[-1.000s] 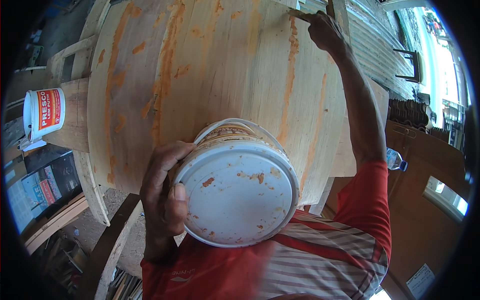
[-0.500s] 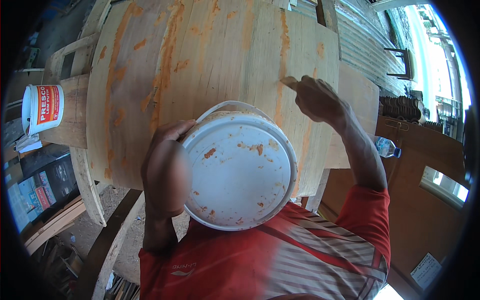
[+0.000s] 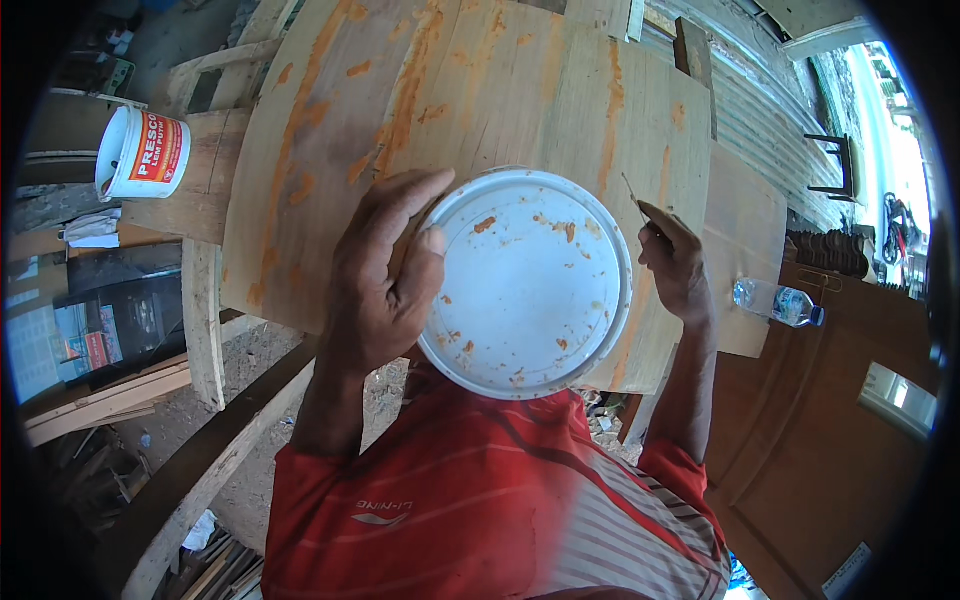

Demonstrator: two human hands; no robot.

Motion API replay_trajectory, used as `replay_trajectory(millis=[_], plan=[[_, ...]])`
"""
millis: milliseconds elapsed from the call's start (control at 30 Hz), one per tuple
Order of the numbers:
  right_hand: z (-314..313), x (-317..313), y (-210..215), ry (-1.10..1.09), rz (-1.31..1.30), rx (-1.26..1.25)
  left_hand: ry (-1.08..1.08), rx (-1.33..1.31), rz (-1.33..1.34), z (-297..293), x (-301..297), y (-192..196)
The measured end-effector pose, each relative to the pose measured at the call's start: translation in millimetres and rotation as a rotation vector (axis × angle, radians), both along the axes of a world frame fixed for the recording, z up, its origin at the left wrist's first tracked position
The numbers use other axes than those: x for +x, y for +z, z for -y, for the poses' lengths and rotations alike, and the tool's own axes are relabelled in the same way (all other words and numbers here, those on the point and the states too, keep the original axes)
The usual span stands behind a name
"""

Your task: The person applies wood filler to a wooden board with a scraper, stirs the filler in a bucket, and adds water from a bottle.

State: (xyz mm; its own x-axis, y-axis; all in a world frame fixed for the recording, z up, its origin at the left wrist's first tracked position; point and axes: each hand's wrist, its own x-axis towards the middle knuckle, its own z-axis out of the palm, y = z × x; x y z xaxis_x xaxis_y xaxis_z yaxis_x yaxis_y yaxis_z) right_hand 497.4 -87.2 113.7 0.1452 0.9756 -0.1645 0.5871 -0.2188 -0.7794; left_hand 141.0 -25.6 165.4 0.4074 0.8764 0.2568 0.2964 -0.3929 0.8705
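Left hand (image 3: 385,275) grips a round white plastic container (image 3: 525,282) by its left rim: thumb pressed on the flat face turned to the camera, fingers wrapped over the edge. The white face carries scattered orange-brown smears and flecks. The container sits near the middle of the view, held in front of the chest, above the red striped shirt (image 3: 480,500), and it hides part of the wooden panel (image 3: 480,90) beyond it.

Right hand (image 3: 675,265) is just right of the container rim, close to it (contact cannot be made out). It is closed around a thin, flat tool (image 3: 640,205), pinched between thumb and fingers; the narrow tip points up and left, over the panel. Blade or spatula, cannot tell which.

The panel is pale plywood, curved by the lens, streaked with orange-brown filler in long vertical bands and patches, densest at its far left and upper centre.

Far left, a white tub with a red label (image 3: 140,152) stands on a timber beam (image 3: 205,310). At right, a clear plastic bottle (image 3: 778,302) lies on its side on a brown wooden door leaf (image 3: 820,440), well apart from both hands. Scrap boards lie on the ground at lower left.
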Motion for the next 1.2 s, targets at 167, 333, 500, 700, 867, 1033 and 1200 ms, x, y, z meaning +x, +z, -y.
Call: replay_trajectory(millis=[167, 333, 500, 700, 867, 1033, 1200], plan=[[62, 0, 12, -0.184, -0.363, -0.037, -0.275, 0.226, -0.361, 23, 10, 50], [108, -9, 14, -0.201, -0.610, 0.008, -0.263, 0.280, -0.633, 46, 20, 53], [133, -21, 11, -0.158, -0.642, 0.049, -0.214, 0.366, -0.709, 54, 42, 55], [150, -35, 10, -0.165, -0.687, 0.122, -0.183, 0.492, -0.715, 64, 36, 44], [165, -49, 25, -0.211, -0.582, 0.113, -0.199, 0.453, -0.529, 56, 28, 42], [168, -75, 36, -0.191, -0.318, 0.340, -0.211, 0.363, -0.357, 53, 19, 51], [134, -107, 71, -0.041, 0.067, 0.467, -0.238, 0.243, -0.163, 45, 15, 49]])
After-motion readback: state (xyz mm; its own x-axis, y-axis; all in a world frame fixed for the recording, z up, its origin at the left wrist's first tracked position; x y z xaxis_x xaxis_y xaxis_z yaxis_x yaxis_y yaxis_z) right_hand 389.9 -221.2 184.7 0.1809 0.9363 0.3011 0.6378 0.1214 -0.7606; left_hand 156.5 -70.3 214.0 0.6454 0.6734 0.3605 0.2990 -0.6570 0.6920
